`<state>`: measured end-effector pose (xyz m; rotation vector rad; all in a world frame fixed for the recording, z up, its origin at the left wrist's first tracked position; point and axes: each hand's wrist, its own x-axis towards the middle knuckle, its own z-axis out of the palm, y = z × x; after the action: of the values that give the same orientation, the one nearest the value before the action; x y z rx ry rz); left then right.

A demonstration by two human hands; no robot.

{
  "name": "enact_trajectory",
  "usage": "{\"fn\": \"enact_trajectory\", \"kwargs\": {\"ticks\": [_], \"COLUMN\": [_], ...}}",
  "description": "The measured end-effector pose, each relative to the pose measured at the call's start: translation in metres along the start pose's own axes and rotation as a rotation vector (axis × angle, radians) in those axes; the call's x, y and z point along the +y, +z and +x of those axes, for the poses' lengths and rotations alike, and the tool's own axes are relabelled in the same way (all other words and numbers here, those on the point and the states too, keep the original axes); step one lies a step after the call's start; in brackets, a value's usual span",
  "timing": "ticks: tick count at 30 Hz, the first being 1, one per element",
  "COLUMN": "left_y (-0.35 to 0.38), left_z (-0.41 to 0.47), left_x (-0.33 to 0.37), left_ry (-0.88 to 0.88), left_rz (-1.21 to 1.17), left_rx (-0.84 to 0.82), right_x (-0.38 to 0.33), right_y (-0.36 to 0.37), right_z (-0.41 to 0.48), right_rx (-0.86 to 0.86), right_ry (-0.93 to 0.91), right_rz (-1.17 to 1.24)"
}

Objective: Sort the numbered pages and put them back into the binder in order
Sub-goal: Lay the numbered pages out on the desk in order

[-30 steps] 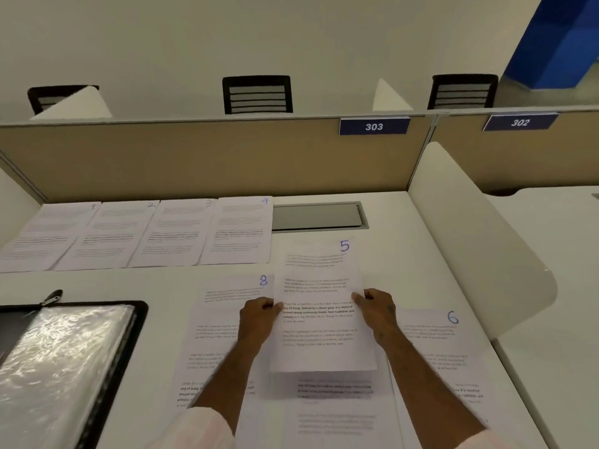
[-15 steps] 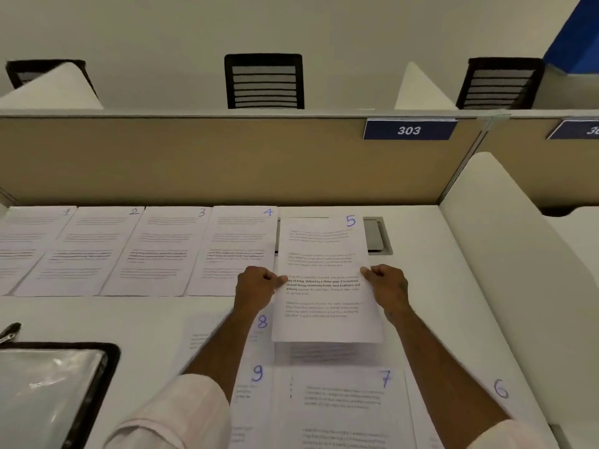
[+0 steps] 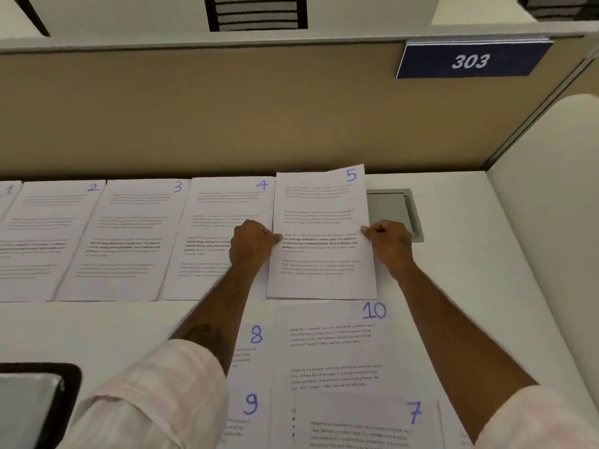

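Left hand [image 3: 252, 243] and right hand [image 3: 389, 242] each pinch a side edge of page 5 [image 3: 321, 234], fingers curled. Page 5 sits at the right end of the row, beside page 4 [image 3: 223, 228], partly covering the grey hatch [image 3: 393, 212]. Binder [image 3: 39, 403] lies lower left.
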<state>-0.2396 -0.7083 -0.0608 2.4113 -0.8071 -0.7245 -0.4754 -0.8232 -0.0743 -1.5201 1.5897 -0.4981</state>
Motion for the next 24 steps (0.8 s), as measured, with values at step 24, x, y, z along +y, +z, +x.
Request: {"fn": "enact_trajectory", "kwargs": {"ticks": [24], "left_y": [-0.007], "left_z": [-0.063], "left_x": [-0.011], "left_ry": [0.349], "left_rz": [0.312], "left_rx": [0.11], "right_x": [0.013], "right_y": [-0.01], "right_z": [-0.069], "right_rx": [0.071], "right_ry": [-0.147], "right_rz": [-0.461]}}
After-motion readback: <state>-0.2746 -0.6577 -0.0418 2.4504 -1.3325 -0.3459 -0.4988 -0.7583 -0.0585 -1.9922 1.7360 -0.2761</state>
